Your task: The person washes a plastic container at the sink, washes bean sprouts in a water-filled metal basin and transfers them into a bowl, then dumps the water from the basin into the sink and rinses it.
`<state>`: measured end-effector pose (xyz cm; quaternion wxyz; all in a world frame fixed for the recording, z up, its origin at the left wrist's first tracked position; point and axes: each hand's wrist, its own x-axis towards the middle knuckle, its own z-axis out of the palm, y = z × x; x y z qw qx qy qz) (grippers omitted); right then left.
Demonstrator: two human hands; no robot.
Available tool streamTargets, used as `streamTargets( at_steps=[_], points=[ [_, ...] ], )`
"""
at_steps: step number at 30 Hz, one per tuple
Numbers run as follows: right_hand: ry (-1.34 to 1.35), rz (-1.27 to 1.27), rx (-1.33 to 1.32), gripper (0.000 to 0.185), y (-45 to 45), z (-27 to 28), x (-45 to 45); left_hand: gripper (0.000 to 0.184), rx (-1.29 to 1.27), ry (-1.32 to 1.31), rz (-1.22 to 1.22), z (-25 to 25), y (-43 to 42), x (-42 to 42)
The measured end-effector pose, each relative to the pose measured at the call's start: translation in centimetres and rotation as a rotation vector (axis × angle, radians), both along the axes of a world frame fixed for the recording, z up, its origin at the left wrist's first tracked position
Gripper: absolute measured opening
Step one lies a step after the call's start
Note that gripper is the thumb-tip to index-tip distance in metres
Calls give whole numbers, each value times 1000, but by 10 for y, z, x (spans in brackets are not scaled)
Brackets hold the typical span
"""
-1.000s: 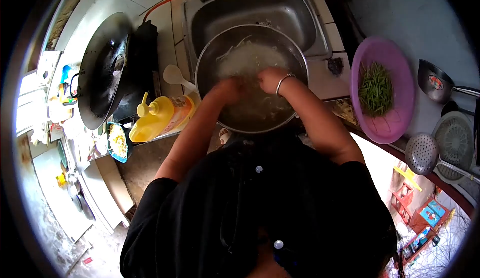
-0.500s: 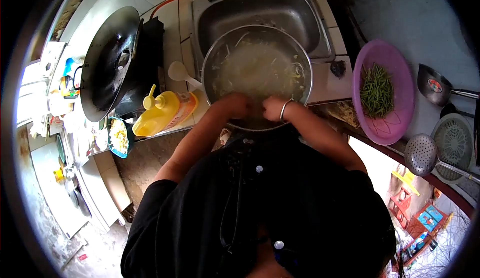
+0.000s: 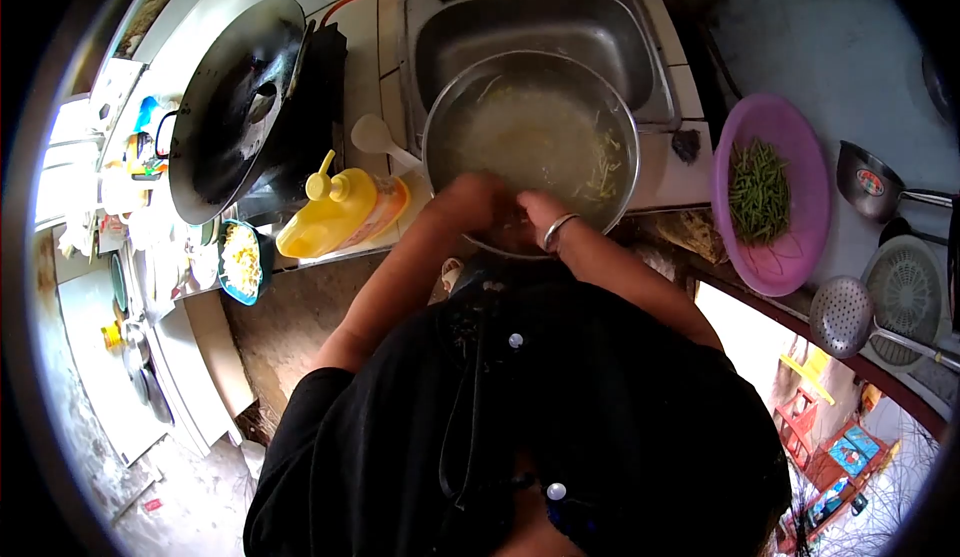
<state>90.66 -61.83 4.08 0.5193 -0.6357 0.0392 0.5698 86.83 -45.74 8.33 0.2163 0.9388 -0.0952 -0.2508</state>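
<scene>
A large round metal basin [image 3: 630, 172] holds cloudy water with pale, thin shreds [image 3: 603, 169] floating in it, most of them at the right side. At the near edge of the basin, my left hand [image 3: 480, 202] is down at the water with its fingers curled in, slightly blurred. My right hand [image 3: 540, 217], with a silver bangle at the wrist, is closed right beside it. The two hands nearly touch. What lies between the fingers is hidden.
Behind the basin is a steel sink [image 3: 540, 17]. To the left stand a wok [image 3: 225, 107], a yellow pump bottle [image 3: 340, 212] and a pale ladle [image 3: 372, 135]. A pink basin [image 3: 790, 252] of green beans [image 3: 758, 192] and a skimmer [image 3: 840, 317] are on the right.
My hands have come closer together, the right one shifting left toward the left hand. The pale shreds show more clearly at the basin's right side. The view has shifted slightly.
</scene>
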Motion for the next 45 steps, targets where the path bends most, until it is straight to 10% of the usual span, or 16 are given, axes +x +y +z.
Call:
streamTargets(
  at_steps=[2, 6, 8, 14, 34, 45],
  points=[
    [410, -629, 152, 26, 10, 34, -8, 22, -36, -85, 50, 23, -2, 1],
    [382, -682, 369, 30, 11, 10, -2, 19, -210, -323, 134, 33, -8, 1],
    [754, -574, 886, 33, 4, -21, 7, 21, -221, -450, 33, 38, -16, 0],
    [732, -483, 1083, 37, 5, 20, 18, 27, -402, -761, 66, 71, -27, -22],
    [456, -575, 705, 30, 35, 95, 14, 20, -163, -526, 309, 52, 40, -98],
    [267, -148, 1048, 31, 176, 260, -63, 20, -247, -203, 251, 24, 107, -170]
  ],
)
